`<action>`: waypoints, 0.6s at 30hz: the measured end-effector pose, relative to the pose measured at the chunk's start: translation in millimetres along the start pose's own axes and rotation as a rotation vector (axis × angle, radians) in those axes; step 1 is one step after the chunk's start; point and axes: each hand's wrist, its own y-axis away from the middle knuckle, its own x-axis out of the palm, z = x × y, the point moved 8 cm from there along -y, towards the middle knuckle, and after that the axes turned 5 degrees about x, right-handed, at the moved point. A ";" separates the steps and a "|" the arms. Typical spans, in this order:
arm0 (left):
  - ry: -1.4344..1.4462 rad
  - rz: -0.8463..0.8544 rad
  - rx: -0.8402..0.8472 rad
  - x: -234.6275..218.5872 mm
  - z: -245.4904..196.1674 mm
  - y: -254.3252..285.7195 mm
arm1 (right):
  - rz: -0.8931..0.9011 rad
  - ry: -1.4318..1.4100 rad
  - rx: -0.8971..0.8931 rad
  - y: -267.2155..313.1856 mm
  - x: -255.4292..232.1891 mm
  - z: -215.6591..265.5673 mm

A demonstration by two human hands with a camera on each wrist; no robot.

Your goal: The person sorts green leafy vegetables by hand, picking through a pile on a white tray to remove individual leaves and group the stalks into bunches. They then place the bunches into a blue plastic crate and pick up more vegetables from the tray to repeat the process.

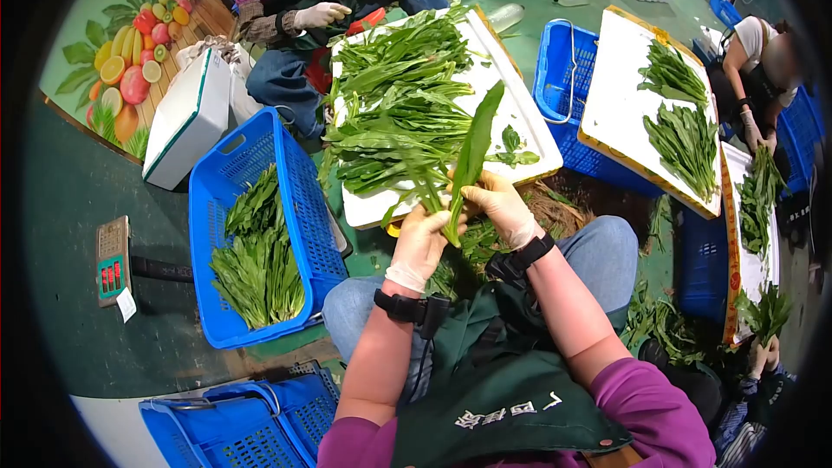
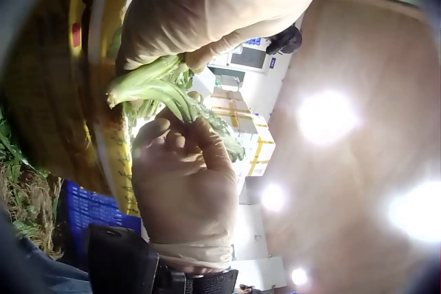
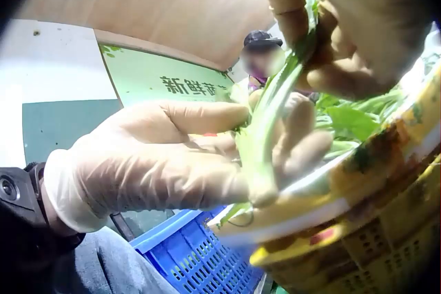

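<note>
In the head view, a small leafy green plant with long leaves and a pale stem end is held between both gloved hands, close to the near edge of the white board. My left hand grips its stem base, thumb and fingers round the pale stalks in the right wrist view. Higher up the plant, my right hand pinches it; the left wrist view shows the fingertips of that right hand bent onto the leaf stalks. Piles of similar greens cover much of the white foam board beyond.
A blue basket with bundled greens stands left, beside a scale display. Stacked blue baskets lie lower left. Another board with greens is at right. A person sits opposite; others work at right. Loose trimmings litter the floor.
</note>
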 end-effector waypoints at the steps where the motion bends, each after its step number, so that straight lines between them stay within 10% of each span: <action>1: -0.158 0.070 -0.072 3.4 4.6 1.6 | 0.001 0.002 0.001 -2.2 -2.7 -0.8; 4: -0.322 0.068 -0.080 -2.4 -2.2 7.4 | 0.069 0.205 -0.012 -7.8 2.0 -1.0; 10: -0.074 -0.193 0.347 -32.5 -64.0 14.6 | -0.418 0.802 -0.251 -49.0 -32.1 20.1; 18: 0.049 -0.383 0.209 -57.7 -38.6 11.0 | -0.590 1.390 -0.179 -89.9 -14.7 15.6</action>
